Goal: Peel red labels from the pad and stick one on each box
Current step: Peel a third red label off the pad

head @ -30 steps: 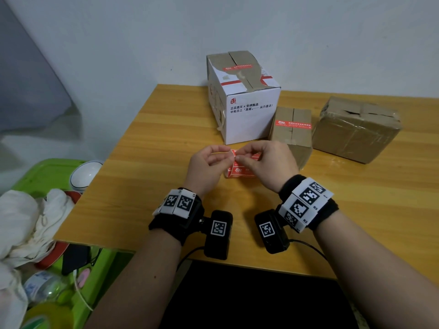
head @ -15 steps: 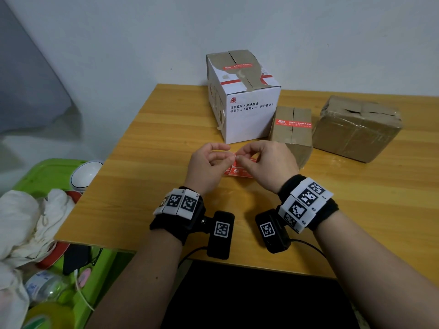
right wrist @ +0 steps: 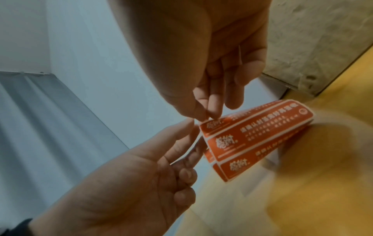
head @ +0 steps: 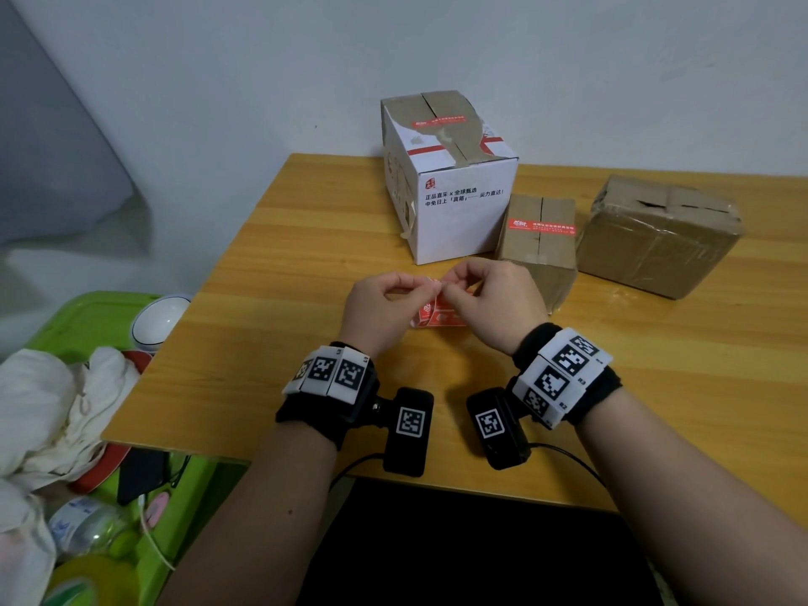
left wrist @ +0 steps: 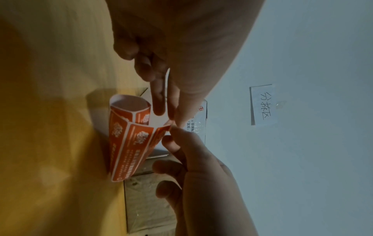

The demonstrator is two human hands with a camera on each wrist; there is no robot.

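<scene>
Pinching at one corner of the label pad (right wrist: 256, 137), both hands work just above the desk (head: 262, 325), near its front-centre. Left hand (head: 384, 312): thumb and forefinger pressed together on what looks like the white backing edge. Right hand (head: 498, 304): fingers (right wrist: 210, 103) pinch the corner of the top red label; whether that corner is actually lifted off the backing cannot be told. Pad is curled into a loose roll, lower end touching the desk.

Boxes: white box (head: 454, 203) and small brown box (head: 540, 238) each carry a red label on top. Large brown box (head: 656, 238) shows none from here, so judged the remaining target.

Risks, as judged:
- Corner grip is small; a slip would let the label spring back onto the pad.
- Pulling too fast against the curl may tear the label or drag a neighbouring one along.
- Freed adhesive side may fold onto itself or stick to a fingertip.
- Pad, held only at the corner, may swing or drop.
</scene>
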